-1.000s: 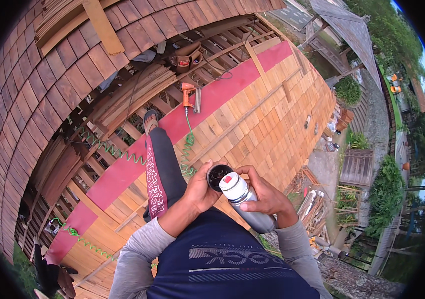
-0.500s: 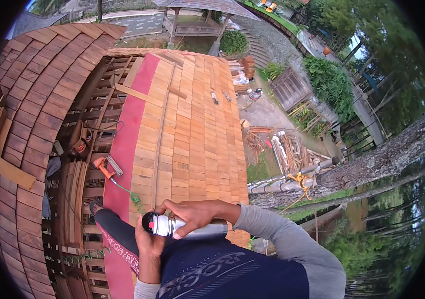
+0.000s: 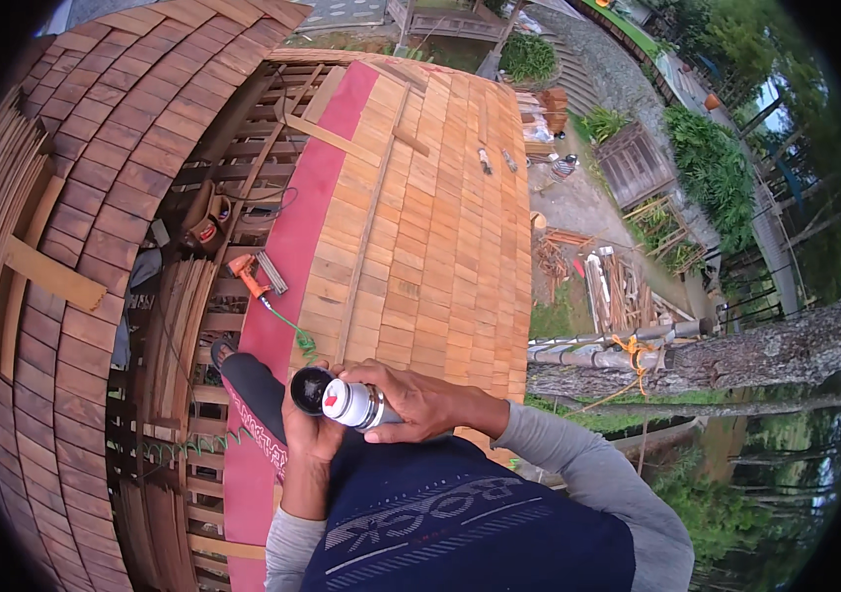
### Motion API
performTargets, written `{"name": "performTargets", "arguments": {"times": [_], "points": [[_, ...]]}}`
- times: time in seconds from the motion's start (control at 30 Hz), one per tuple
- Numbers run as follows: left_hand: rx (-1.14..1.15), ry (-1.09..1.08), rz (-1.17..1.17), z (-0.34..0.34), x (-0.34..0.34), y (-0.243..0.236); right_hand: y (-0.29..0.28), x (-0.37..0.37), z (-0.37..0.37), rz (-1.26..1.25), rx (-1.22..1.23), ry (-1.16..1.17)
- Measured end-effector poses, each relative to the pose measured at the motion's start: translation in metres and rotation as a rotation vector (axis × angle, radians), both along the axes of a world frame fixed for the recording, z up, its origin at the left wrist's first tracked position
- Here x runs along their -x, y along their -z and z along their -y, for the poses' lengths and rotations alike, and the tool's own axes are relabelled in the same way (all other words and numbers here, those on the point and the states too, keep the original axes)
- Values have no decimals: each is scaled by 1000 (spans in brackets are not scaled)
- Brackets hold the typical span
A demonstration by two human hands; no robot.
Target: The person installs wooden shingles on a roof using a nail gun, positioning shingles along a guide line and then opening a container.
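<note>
My right hand point(image 3: 417, 402) is wrapped round a silver vacuum flask point(image 3: 351, 403). Its white top, with a red spot on it, faces up toward me. Right beside that top is a round black cup point(image 3: 311, 389), its dark inside showing. My left hand point(image 3: 310, 437) is curled round the cup from below. The rims of cup and flask look very close; whether they touch I cannot tell. What the cup contains is too dark to make out. Most of the flask's body is hidden behind my right hand.
An orange nail gun point(image 3: 250, 276) with a green coiled hose point(image 3: 304, 343) lies on the red strip point(image 3: 314, 222) of the roof. Wooden shingles point(image 3: 420, 257) slope away to the right. Open battens point(image 3: 226, 321) leave gaps at left, near a tool pouch point(image 3: 205, 219) and stacked shingles point(image 3: 176, 340).
The flask's top has swung from pointing left at the cup to facing up toward me. The cup now shows clearly beside it. My view has shifted, moving the roof rightward and up.
</note>
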State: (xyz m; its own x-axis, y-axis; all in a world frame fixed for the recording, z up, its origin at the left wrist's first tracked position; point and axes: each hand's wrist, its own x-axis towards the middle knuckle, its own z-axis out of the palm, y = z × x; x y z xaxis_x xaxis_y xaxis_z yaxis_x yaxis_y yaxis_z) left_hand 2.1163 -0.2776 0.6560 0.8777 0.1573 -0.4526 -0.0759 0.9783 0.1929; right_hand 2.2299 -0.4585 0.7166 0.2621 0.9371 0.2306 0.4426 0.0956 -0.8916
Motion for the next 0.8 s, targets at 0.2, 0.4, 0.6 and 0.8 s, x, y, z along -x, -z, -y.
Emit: {"name": "performTargets", "arguments": {"times": [0.2, 0.4, 0.6, 0.8], "points": [[-11, -113, 44, -6, 3, -6, 4, -4, -22, 80, -148, -26], [10, -201, 84, -15, 22, -1, 10, 5, -43, 127, -130, -44], [51, -274, 41, -11, 32, 7, 11, 11, -47, 232, -182, -12], [89, -307, 86, -11, 48, 17, -1, 12, -53, 252, -184, -6]]}}
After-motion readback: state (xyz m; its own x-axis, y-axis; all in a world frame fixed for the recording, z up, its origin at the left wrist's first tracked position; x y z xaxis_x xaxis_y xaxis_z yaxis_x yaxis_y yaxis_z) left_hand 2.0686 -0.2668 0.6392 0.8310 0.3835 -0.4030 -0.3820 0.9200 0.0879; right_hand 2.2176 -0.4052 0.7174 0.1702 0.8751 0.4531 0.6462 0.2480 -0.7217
